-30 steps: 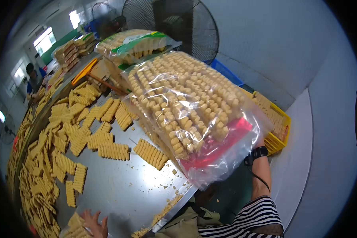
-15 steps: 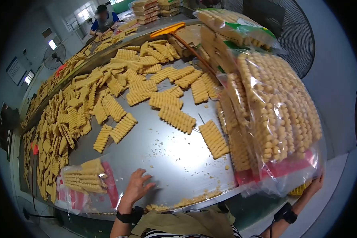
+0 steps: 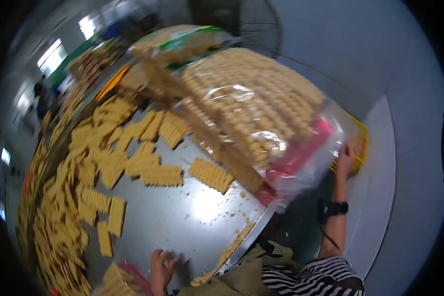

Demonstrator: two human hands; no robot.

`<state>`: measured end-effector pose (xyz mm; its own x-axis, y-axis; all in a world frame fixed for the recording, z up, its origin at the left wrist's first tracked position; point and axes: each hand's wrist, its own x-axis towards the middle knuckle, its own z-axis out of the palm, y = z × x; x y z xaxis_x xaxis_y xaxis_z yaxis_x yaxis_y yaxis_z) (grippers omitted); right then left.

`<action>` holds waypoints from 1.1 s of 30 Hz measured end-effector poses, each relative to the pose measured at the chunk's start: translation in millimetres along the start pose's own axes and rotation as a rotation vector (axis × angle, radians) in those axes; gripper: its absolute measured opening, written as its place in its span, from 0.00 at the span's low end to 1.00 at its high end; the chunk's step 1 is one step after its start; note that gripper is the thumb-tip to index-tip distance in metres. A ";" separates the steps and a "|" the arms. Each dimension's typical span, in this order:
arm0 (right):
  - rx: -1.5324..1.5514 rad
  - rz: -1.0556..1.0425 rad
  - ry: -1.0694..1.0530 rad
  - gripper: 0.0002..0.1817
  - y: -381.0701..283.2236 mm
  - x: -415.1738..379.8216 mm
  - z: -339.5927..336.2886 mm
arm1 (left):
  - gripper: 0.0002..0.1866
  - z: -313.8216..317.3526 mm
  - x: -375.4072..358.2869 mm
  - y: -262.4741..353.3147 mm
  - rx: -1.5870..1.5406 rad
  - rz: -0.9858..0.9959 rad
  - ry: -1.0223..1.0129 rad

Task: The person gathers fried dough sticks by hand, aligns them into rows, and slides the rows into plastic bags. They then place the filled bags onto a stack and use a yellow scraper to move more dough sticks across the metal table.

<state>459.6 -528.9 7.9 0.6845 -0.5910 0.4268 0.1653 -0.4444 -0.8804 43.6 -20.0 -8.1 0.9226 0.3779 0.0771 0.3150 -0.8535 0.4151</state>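
My left hand is held low over the metal table with its fingers apart and nothing in them. Beside it, a clear bag with red edging and ridged yellow snack slabs inside is partly cut off at the bottom edge. My right hand reaches down at the yellow basket, past the loose end of a large clear bag; its fingers are blurred and partly hidden. That large bag of twisted snacks stands on the table's right side. Loose ridged slabs lie near it.
A big heap of snack slabs covers the table's left side. Crumbs line its front edge. An orange-headed scraper lies at the back, near a green-striped bag. Behind stand a fan and stacked packs; a person is far left.
My view has swung to the right, so the table appears shifted left. My right hand, earlier partly behind the large bag's end, now shows at the yellow basket. The left hand stays open over the table.
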 end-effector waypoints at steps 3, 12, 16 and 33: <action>-0.056 0.116 0.012 0.14 64.4 10.4 16.7 | 0.18 -3.6 15.1 5.6 -0.052 -0.058 -0.187; -0.065 -0.041 -0.235 0.24 104.0 15.4 88.3 | 0.16 -15.4 59.7 47.6 0.142 0.073 -0.303; -0.310 -0.421 -0.396 0.26 116.9 29.5 122.0 | 0.15 -13.4 77.4 77.0 0.146 0.063 -0.341; 0.465 0.293 -1.054 0.19 27.4 67.3 143.4 | 0.17 29.3 82.0 56.2 0.031 0.081 -0.420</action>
<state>612.0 -484.3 -17.1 0.9499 0.3125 0.0082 -0.0016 0.0313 -0.9995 143.5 -47.5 -5.1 0.9532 0.1360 -0.2700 0.2385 -0.8871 0.3952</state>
